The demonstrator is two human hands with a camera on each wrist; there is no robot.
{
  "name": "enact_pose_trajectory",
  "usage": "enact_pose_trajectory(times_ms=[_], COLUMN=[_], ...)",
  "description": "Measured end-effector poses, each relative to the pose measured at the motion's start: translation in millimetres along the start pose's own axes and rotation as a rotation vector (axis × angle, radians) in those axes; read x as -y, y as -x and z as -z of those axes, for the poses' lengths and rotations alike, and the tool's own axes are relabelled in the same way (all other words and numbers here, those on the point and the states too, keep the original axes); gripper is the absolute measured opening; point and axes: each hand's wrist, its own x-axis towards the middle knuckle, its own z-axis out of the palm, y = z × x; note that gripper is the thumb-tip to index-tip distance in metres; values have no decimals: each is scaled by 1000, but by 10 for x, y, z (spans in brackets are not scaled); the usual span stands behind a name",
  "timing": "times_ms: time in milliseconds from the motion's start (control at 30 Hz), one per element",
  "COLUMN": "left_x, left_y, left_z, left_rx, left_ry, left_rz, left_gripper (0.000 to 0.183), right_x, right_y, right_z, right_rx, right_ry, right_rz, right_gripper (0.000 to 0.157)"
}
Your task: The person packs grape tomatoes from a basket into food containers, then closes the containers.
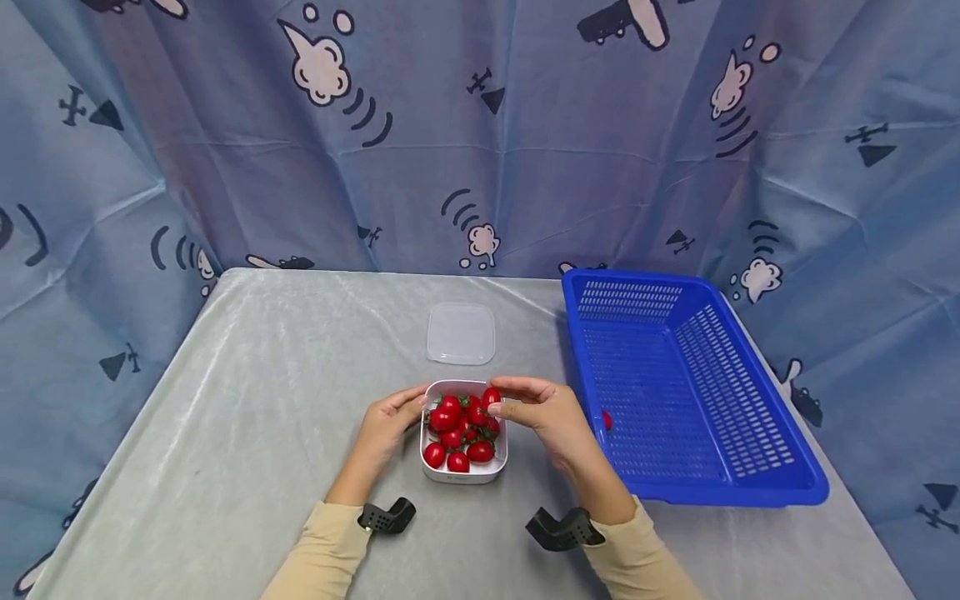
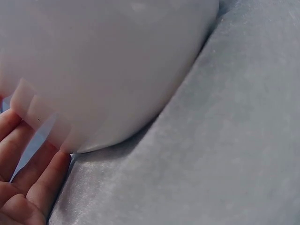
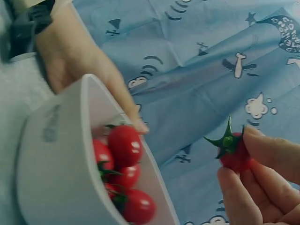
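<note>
A white square container (image 1: 463,477) filled with small red cherry tomatoes (image 1: 452,438) stands on the table in front of me. My right hand (image 1: 553,418) pinches one cherry tomato (image 3: 236,157) between thumb and fingers, at the container's far right corner in the head view. Its green star-shaped stem end shows in the right wrist view. My left hand (image 1: 385,427) rests against the container's left side. In the left wrist view, fairly straight fingers (image 2: 47,176) touch the container's smooth outer wall (image 2: 108,70).
A large blue plastic basket (image 1: 708,492) stands on the right, with a cherry tomato (image 1: 607,420) inside by its left wall. A clear square lid (image 1: 461,333) lies behind the container. Patterned blue curtains (image 1: 420,108) surround the light-covered table (image 1: 247,400).
</note>
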Motion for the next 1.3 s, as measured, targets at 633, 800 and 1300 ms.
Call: enact_pose_trajectory(times_ms=[633, 800, 1300], left_x=[-7, -5, -23], left_y=[-10, -11, 13], left_z=[-26, -34, -16], left_rx=[5, 4, 4], left_ry=[-34, -32, -26], left_rz=[-23, -12, -1], left_gripper=[35, 34, 34], right_x=[-317, -330, -364], right_y=[26, 39, 52], right_z=[-267, -297, -396], right_rx=[15, -4, -52], right_ry=[46, 97, 250], right_rz=[-26, -18, 33], right_gripper=[34, 32, 30])
